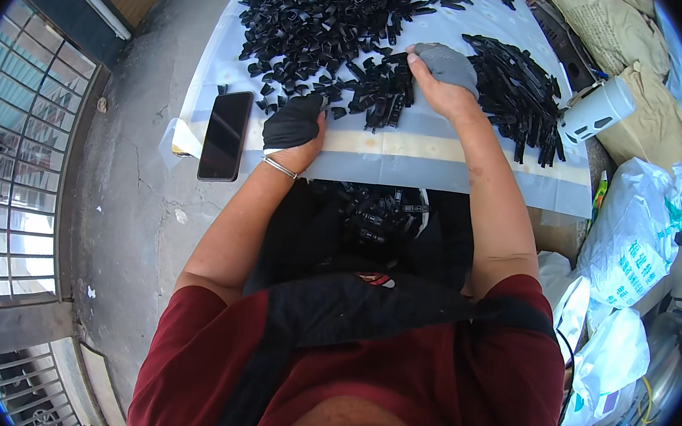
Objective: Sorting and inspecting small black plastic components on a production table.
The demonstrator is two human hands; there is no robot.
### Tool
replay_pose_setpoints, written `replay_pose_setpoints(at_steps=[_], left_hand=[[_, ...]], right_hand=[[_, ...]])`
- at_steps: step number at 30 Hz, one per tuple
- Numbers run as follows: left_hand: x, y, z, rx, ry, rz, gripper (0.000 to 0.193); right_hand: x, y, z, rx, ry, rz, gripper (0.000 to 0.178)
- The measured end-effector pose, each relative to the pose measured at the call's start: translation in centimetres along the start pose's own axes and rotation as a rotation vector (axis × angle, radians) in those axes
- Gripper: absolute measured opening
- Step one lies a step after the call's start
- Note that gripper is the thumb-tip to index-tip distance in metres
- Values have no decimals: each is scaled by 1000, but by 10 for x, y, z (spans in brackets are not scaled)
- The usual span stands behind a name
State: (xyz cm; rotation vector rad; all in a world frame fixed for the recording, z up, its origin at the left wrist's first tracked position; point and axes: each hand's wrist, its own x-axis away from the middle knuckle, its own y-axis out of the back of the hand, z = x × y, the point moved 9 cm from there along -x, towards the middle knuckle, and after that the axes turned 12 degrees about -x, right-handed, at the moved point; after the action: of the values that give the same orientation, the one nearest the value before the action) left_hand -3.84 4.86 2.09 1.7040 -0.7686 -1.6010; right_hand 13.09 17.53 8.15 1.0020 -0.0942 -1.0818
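Note:
My left hand [295, 128], in a black fingerless glove, is closed at the near edge of a heap of small curved black plastic pieces [301, 32]. Whatever its fingers hold is hidden by the glove. Farther right, my right hand [445, 71] wears a grey glove, its bare thumb and fingertip curled in beside a cluster of black plastic clips [385, 94]. What lies between those fingers is too dark to make out. Right of this hand, long thin black plastic strips [520, 99] lie in a fanned pile. More black parts [382, 213] sit in my lap under the table edge.
A black phone [225, 136] lies at the left front corner of the covered table [437, 150]. At the right edge is a white slotted plastic container [599, 110]. Sacks [654, 120] and white plastic bags [635, 233] crowd the right side. A barred window [19, 149] is at left.

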Motion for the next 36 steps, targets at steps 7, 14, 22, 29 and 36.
replay_pose_setpoints(at_steps=[7,14,22,29,36], left_hand=[[-7,-3,0,41,75,112,22],[-10,5,-23,50,-30,93,25],[-13,-14,-28,-4,-48,354,27],[-8,-20,-27,-16,-30,339,27],[-5,-3,-32,-12,-64,329,26]], right_hand=[[44,-6,-9,275,50,84,24],[7,-26,22,567,190,73,29],[22,-3,24,215,473,-228,15],[61,12,-11,400,97,-56,25],[84,3,-10,285,-4,-197,25]])
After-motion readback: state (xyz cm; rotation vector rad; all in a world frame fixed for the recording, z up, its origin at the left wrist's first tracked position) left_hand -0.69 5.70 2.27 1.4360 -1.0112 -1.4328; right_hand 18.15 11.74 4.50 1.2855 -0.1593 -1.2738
